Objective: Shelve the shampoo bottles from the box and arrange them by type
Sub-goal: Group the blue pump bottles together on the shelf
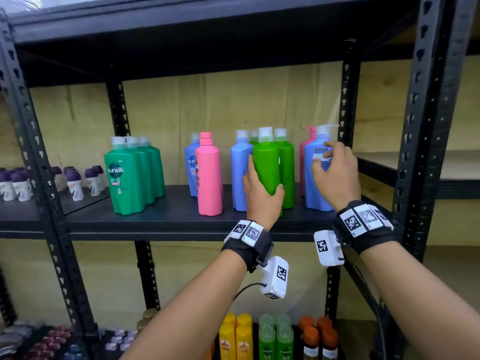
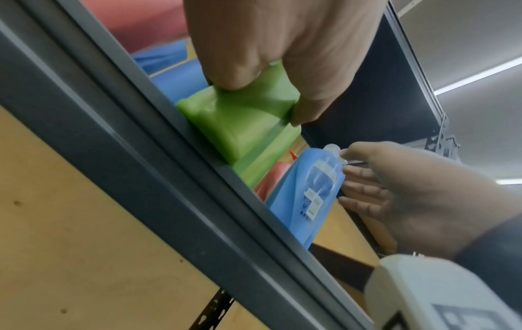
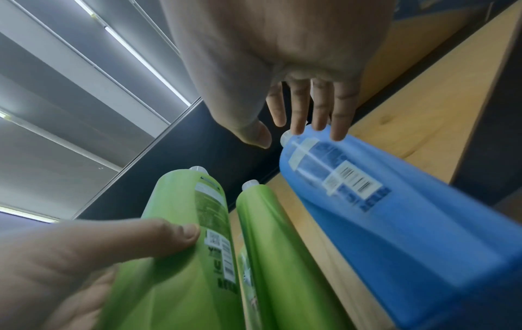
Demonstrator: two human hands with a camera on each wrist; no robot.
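Shelf (image 1: 161, 216): left hand (image 1: 262, 193) grips green bottle (image 1: 266, 167); right hand (image 1: 335, 175) open.

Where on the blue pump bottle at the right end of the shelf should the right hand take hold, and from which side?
Probably the broad body of the blue pump bottle, below its narrow pump head, coming from the open shelf front. It stands upright with a pink bottle close behind it, and the right hand already has open fingers on its label face.
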